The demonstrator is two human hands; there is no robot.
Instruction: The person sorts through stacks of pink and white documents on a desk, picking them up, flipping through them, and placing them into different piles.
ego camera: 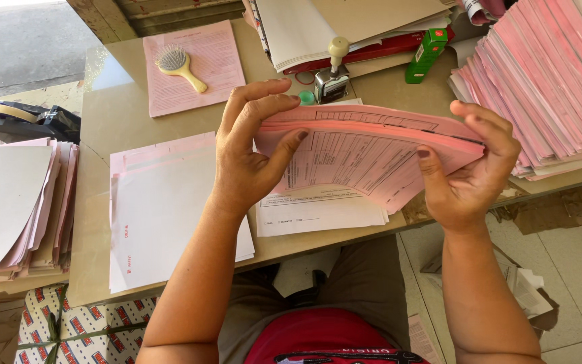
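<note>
Pink forms, a thick bundle of printed sheets, are held in the air just above the worktop between both hands, bowed upward in the middle. The left hand grips the bundle's left end, its fingers curled over the top edge and the thumb pressed against the printed face. The right hand grips the right end, fingers arched over the top and the thumb underneath on the face.

Under the bundle a white printed sheet lies flat near the worktop's front edge. To the left of the left hand sits a stack of white and pale pink sheets, face down. Further back lie a pink form with a cream hairbrush on it, a stamp with a round knob, and a green box. A tall slanted pile of pink papers rises at the right. At the far left a tape dispenser stands behind another paper stack.
</note>
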